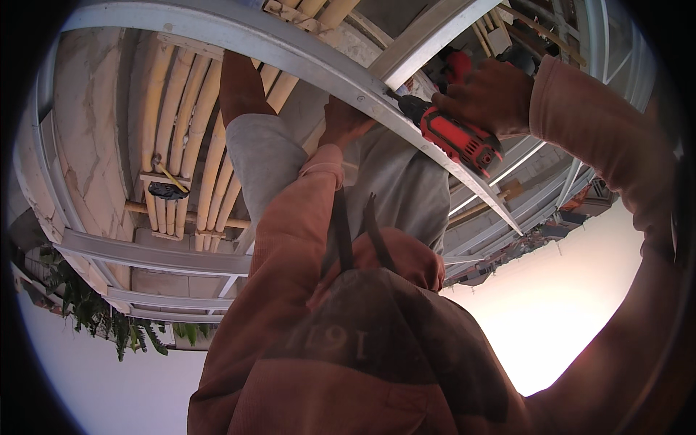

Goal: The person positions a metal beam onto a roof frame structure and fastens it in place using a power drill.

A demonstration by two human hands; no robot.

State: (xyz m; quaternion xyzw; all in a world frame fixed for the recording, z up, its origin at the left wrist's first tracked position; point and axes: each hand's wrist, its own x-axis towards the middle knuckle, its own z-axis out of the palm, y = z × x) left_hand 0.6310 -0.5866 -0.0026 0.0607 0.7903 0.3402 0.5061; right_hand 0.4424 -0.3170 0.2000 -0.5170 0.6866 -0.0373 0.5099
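Observation:
My right hand is wrapped round a red and black power drill, its nose angled up-left against a silver metal beam that has small screw heads or holes along it. My left hand is beside the underside of that beam; its fingers are mostly hidden, so I cannot tell what they hold. A second red object shows partly behind my right hand, too obscured to name. My bare leg and grey shorts appear between the beam and my left sleeve.
Metal framing crosses around me, over yellowish round poles or pipes beside a pale block wall. A yellow-handled tool lies by a black bundle on the poles. Green foliage, rooftops and bright sky show past the frame.

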